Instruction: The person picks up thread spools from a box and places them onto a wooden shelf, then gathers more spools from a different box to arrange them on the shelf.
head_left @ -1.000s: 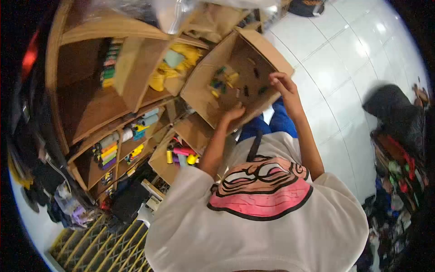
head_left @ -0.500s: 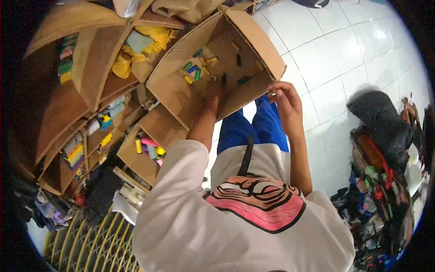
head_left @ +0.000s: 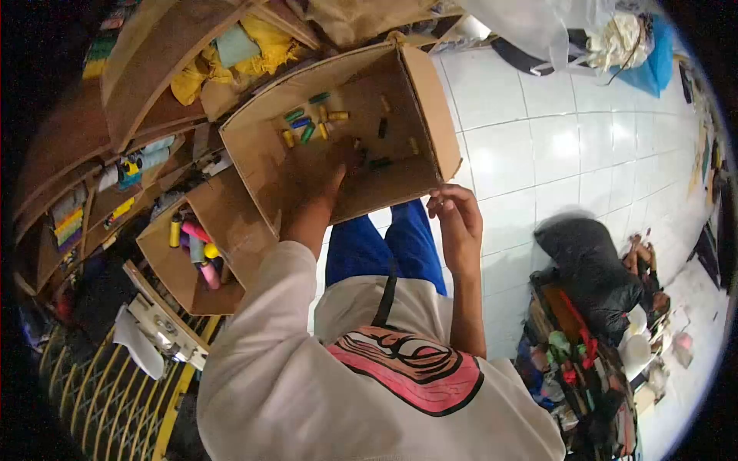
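Observation:
A large cardboard box (head_left: 261, 180) stands tilted before me, with small spools of thread (head_left: 306, 134) in green, blue, yellow and black scattered over its bottom. My left hand (head_left: 327, 169) reaches down inside it, fingers in shadow among the spools; whether they grip one I cannot tell. Close by those fingers lies a dark green spool (head_left: 380, 163). At the box's near right corner is my right hand (head_left: 459, 215), its fingers bent and thumb drawn in to the fingertips, right at the cardboard edge. What sits in that pinch is hidden.
To the left, a smaller cardboard box (head_left: 165, 257) holds larger yellow, pink and grey thread cones. Wooden shelves (head_left: 146, 84) with yellow cloth and thread rise beyond it. A black bag (head_left: 584, 261) and a heap of scraps (head_left: 573, 361) lie on the white tiled floor (head_left: 530, 165) at right.
My view has shifted, so the boxes and both hands sit further left and lower. My left hand has moved deeper among the spools; my right stays at the box corner.

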`<state>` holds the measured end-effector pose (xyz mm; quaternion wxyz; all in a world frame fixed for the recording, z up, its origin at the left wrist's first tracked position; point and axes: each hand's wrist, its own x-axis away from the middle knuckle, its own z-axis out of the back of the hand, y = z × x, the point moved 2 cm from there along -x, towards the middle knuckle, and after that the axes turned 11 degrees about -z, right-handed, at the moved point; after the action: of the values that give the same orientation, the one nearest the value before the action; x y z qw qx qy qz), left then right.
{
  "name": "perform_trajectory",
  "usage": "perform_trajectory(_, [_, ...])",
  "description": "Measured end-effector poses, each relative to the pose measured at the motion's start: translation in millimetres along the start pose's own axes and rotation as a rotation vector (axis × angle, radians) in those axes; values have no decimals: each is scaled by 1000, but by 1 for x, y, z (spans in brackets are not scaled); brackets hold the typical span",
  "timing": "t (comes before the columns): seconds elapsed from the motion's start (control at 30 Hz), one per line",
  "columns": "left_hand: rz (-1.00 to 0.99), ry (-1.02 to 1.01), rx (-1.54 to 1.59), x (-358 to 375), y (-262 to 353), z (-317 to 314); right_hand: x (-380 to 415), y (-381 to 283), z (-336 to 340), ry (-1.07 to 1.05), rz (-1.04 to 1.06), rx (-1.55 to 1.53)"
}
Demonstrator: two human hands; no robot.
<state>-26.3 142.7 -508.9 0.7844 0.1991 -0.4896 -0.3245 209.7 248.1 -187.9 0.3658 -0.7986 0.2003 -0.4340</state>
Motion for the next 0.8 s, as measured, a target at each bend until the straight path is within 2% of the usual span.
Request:
perform_trajectory(0.4, [-46,83,236,7,32,-3,-2,-29,5,-16,44,96])
perform_trajectory(0.53, [-177,239,400,37,63,13,-1,-49,-12,-16,37,307])
perform_trajectory(0.6, [-262,348,519,59,81,26,2,-63,-32,-92,47,408])
perform_trajectory(0.67, [-306,250,827,90,104,47,-1,-63,-44,-143,82,466])
perform_trajectory(0.7, [-292,62,1080,109,121,64,3,-73,-62,-178,65,450])
perform_trajectory(0.77, [-304,12,977,178,192,123,3,-85,-92,-265,112,474])
perform_trajectory(0.8, [-305,-13,925,203,212,147,-5,-85,-108,-314,219,592])
